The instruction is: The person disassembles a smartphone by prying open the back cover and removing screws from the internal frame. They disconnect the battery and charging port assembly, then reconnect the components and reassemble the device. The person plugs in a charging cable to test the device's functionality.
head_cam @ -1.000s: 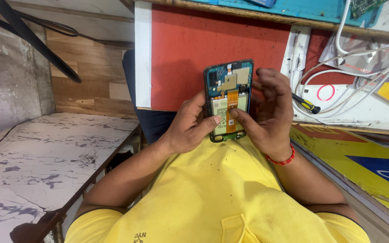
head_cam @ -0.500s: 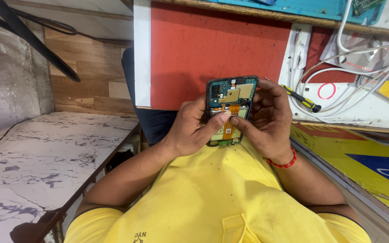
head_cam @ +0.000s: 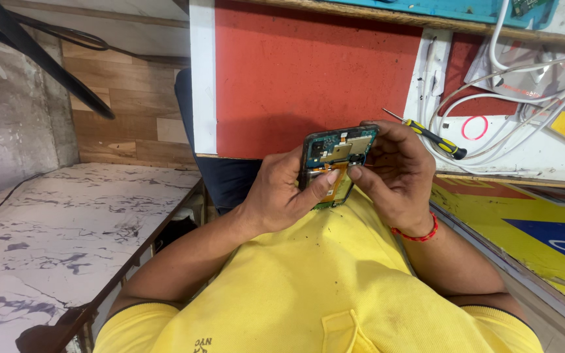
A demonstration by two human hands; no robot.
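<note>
So nearest the camera, a yellow cotton polo shirt (head_cam: 308, 294) is seen filling the bottom of the view. Just above it, an opened-up smartphone with its back cover off, green circuit board and orange flex cable exposed (head_cam: 336, 165), is held up over the chest. It's gripped along its 9 o'clock edge by the left hand (head_cam: 282, 193), thumb laid across the board. The right hand (head_cam: 397, 173), red thread bracelet (head_cam: 416, 233) at the wrist, is wrapped around the 3 o'clock edge, fingers curled over the top. Further out at 2 o'clock, a yellow-and-black handled screwdriver (head_cam: 434, 138) is left lying on the white counter (head_cam: 544, 160), near tangled white cables (head_cam: 524, 98). At 12 o'clock, a red panel (head_cam: 295, 72) is seen.
</note>
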